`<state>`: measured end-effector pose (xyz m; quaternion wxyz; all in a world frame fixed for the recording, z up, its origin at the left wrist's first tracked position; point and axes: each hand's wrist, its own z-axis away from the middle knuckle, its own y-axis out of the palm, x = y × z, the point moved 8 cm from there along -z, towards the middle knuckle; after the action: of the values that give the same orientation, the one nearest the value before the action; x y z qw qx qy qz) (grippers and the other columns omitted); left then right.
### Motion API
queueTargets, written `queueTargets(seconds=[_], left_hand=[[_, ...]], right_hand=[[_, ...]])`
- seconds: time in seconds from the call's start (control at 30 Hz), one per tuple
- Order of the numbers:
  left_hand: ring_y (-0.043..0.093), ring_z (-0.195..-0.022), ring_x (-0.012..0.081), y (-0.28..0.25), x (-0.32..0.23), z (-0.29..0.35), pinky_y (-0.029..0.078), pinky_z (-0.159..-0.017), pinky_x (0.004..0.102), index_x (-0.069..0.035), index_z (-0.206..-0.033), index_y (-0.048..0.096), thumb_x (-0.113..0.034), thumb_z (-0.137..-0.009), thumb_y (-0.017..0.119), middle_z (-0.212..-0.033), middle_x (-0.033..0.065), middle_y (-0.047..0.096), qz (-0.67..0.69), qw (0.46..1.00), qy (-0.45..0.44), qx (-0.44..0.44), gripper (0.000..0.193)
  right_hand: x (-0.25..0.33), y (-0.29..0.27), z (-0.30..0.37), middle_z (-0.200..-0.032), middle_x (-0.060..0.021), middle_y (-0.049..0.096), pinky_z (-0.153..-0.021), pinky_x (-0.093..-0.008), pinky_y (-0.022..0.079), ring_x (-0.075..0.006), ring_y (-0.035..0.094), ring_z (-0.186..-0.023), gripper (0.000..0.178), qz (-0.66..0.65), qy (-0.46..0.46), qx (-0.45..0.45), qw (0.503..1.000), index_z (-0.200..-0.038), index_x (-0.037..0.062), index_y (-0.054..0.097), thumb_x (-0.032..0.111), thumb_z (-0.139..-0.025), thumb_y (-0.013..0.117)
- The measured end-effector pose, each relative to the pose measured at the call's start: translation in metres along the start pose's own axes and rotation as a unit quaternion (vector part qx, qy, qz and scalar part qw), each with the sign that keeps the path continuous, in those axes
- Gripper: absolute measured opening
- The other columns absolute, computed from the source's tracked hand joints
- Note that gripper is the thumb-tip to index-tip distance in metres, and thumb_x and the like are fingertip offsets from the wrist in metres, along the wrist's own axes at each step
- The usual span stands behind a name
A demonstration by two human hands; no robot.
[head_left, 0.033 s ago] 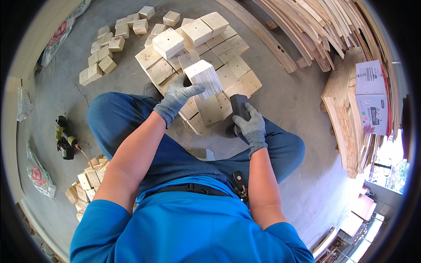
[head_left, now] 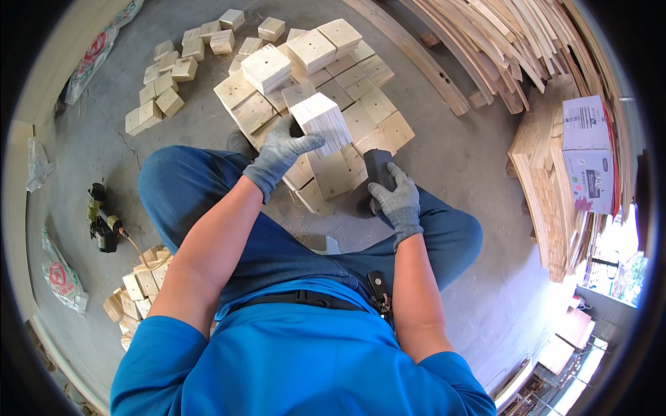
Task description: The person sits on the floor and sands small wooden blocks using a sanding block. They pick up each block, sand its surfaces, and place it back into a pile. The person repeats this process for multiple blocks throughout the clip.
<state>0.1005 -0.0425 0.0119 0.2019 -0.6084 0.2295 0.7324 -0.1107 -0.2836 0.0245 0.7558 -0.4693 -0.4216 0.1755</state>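
Note:
My left hand, in a grey glove, grips a pale wooden block with many thin lines along its side. The thumb lies on the near side of that block; the other fingers are partly hidden behind it. In my gloved right hand is a dark, rectangular block, with the fingers wrapped over its right side. Its exact kind cannot be made out. Beneath and beyond both hands, wooden blocks lie packed side by side on the floor. A few more, such as a tall pale block, stand on top of them.
Loose wooden blocks lie at the far left, and another heap is by my left elbow. A nail gun with a hose rests on the floor at left. Long boards and a white carton are at right.

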Motion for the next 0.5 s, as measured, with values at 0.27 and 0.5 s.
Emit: queueTargets(seconds=[0.27,0.5], left_hand=[[0.058,-0.133,0.0359,-0.011,-0.015,-0.002,0.049,-0.116,0.0449,-0.005,-0.149,0.049,-0.03,-0.066,0.101,-0.141,0.0183,0.059,-0.319,0.925,0.151,-0.138,0.101],[0.049,-0.142,0.0449,0.011,-0.018,0.008,0.043,-0.122,0.0503,-0.011,-0.151,0.045,-0.014,-0.062,0.096,-0.149,0.0199,0.051,-0.389,0.878,0.269,-0.078,0.102]], right_hand=[[-0.003,0.003,-0.001,-0.132,-0.0242,0.069,-0.104,-0.046,0.055,-0.0387,0.068,-0.12,0.082,-0.002,-0.001,-0.002,1.0,-0.147,0.009,0.064,0.044,-0.079,0.092],[-0.008,0.006,-0.003,-0.134,-0.0235,0.069,-0.107,-0.0456,0.054,-0.039,0.067,-0.123,0.081,-0.004,0.001,-0.003,1.0,-0.147,0.0086,0.064,0.044,-0.08,0.092]])
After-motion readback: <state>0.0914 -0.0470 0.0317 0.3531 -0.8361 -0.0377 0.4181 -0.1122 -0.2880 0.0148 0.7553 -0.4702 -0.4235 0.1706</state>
